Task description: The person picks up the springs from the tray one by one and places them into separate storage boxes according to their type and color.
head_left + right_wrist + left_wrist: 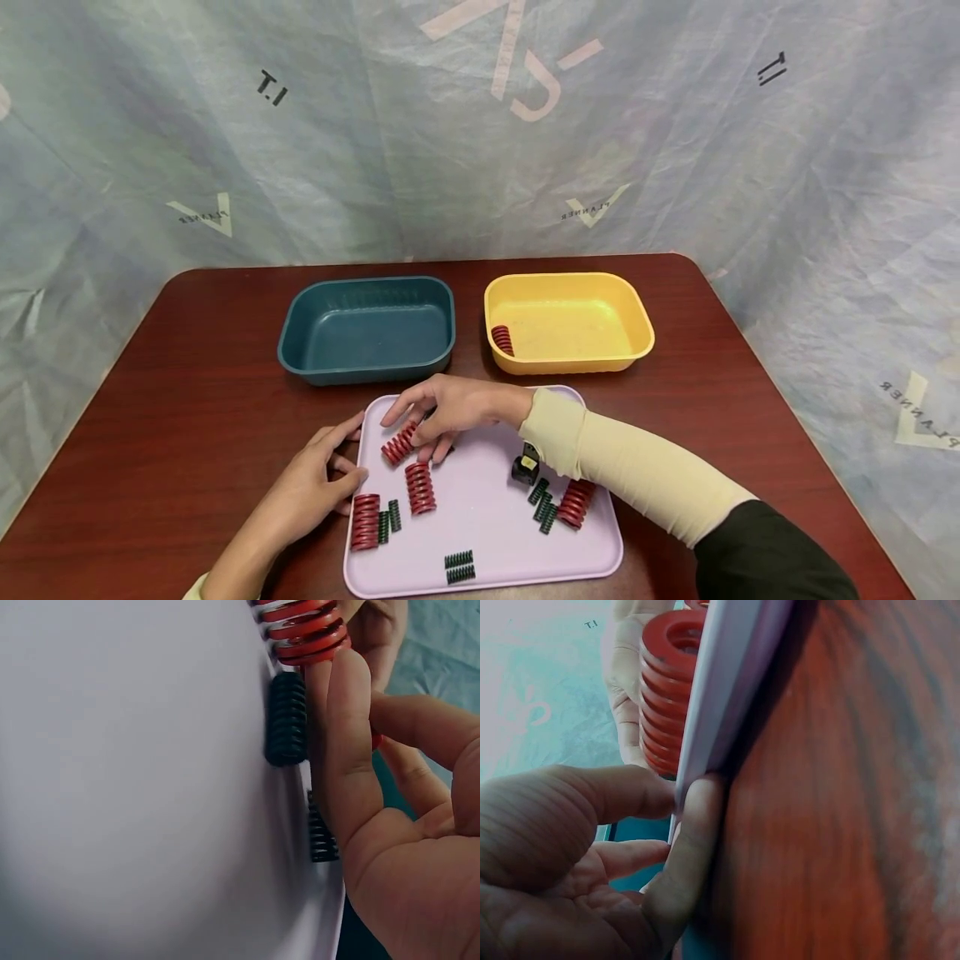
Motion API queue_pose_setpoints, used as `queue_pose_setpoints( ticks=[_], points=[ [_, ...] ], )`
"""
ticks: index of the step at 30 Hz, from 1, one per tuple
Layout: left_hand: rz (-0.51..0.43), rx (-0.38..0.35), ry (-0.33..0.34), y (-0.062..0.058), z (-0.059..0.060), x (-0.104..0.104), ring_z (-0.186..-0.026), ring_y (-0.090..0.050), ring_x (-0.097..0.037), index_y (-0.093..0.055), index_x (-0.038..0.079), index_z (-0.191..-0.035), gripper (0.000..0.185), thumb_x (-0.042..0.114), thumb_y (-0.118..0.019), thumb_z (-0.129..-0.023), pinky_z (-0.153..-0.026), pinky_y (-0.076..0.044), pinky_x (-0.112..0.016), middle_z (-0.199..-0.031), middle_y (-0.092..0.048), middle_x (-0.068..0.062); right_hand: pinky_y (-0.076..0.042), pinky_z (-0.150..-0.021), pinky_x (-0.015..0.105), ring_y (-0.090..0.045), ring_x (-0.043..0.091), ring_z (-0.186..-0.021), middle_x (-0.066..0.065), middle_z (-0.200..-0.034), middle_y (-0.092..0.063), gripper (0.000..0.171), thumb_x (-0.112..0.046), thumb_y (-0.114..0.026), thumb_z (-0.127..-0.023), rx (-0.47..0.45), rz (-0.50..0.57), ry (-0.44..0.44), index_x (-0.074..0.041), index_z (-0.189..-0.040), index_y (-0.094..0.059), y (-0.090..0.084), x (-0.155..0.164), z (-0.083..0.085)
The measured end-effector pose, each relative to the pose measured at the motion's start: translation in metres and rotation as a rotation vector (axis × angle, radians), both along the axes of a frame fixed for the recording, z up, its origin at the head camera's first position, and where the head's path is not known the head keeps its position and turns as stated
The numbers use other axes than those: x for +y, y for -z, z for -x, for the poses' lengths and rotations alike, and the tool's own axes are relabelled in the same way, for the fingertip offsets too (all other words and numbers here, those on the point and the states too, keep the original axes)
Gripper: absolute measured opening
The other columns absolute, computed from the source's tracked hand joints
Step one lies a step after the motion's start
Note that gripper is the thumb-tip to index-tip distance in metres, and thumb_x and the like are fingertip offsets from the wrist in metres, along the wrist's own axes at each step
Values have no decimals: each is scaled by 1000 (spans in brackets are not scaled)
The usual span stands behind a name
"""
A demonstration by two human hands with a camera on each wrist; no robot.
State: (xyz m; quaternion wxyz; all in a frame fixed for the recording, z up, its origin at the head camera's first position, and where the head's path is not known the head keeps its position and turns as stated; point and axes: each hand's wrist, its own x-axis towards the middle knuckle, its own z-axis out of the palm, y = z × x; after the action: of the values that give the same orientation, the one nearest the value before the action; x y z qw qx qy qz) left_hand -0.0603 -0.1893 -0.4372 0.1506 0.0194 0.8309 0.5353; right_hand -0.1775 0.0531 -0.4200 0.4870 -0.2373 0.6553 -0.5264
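Note:
A lilac tray (491, 517) lies on the table, with red and dark green coil springs on it. At its left rim, my left hand (303, 487) grips the edge; in the left wrist view the thumb (634, 793) is on the inner side and a finger (694, 832) on the outer. My right hand (461, 406) reaches over the tray's far left part and pinches a tilted red spring (399, 443), mostly hidden by fingers in the right wrist view. Close below stands another red spring (420, 487). Dark green springs (286, 720) lie beside the right fingers.
Behind the tray stand a teal bin (367, 333) and a yellow bin (570, 325), which has red springs (502, 339) in its near left corner. More red springs (576, 503) and small green springs (460, 567) are on the tray. A patterned sheet (450, 167) hangs behind the table.

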Motion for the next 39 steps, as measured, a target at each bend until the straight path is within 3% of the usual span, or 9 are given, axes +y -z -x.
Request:
queue_pose_setpoints(
  ticks=[10,14,18,24,27,30,32,37,39],
  points=[
    [16,-8,-12,2,-2,-1,-92,-67,-23,-41,6,-157,73,-6,-73,-92,-53,-60,-33,-139,-47,-19,-62,-81,48,-76,34,-87,24,-103,-64,44,8,-57,-100,-56,74,-17,-4,-142,-61,-21,16,8],
    [10,-4,-15,3,-3,-1,-91,-67,-22,-41,6,-157,74,-7,-72,-92,-53,-60,-33,-138,-47,-19,-57,-89,57,-75,34,-90,28,-102,-61,46,7,-53,-103,-92,110,-14,-2,-148,-54,-33,29,13],
    [17,8,-16,3,-3,-1,-90,-67,-20,-41,7,-157,74,-7,-72,-91,-53,-60,-33,-138,-47,-19,-50,-94,65,-75,35,-92,24,-96,-59,47,8,-50,-104,-111,139,18,-2,-150,-52,-43,44,19],
    [22,21,-16,4,-4,-1,-89,-66,-19,-41,7,-157,74,-8,-72,-91,-53,-60,-32,-137,-48,-18,-56,-92,54,-73,38,-97,23,-135,-54,47,6,-49,-105,-101,155,78,-5,-151,-51,-53,69,29],
    [18,23,-16,4,-4,-1,-89,-66,-20,-41,7,-157,74,-9,-71,-91,-53,-60,-32,-137,-48,-18,-59,-91,45,-71,43,-103,20,-121,-55,49,5,-50,-105,-101,143,113,-6,-153,-48,-58,80,34],
    [15,21,-16,4,-4,-1,-90,-65,-20,-41,7,-157,74,-8,-71,-91,-52,-60,-33,-137,-48,-18,-57,-95,46,-69,45,-105,14,-96,-47,53,6,-51,-105,-109,124,163,-9,-155,-46,-66,90,39],
    [15,24,-14,4,-3,-1,-90,-65,-20,-41,7,-157,74,-8,-71,-91,-52,-60,-33,-137,-48,-18,-55,-98,48,-70,43,-104,14,-94,-46,55,7,-51,-104,-110,118,194,-11,-156,-45,-71,96,42],
    [10,30,-8,3,-2,0,-90,-65,-21,-40,7,-157,74,-8,-71,-92,-52,-60,-33,-137,-48,-18,-47,-104,56,-69,41,-106,21,-104,-46,58,11,-48,-103,-81,126,239,-12,-156,-45,-79,113,52],
    [5,25,-7,3,-2,0,-91,-65,-21,-40,7,-157,73,-8,-71,-92,-52,-60,-33,-137,-47,-18,-44,-105,58,-68,40,-106,27,-118,-46,58,13,-46,-103,-76,142,247,-11,-156,-45,-81,119,56]
  ],
)
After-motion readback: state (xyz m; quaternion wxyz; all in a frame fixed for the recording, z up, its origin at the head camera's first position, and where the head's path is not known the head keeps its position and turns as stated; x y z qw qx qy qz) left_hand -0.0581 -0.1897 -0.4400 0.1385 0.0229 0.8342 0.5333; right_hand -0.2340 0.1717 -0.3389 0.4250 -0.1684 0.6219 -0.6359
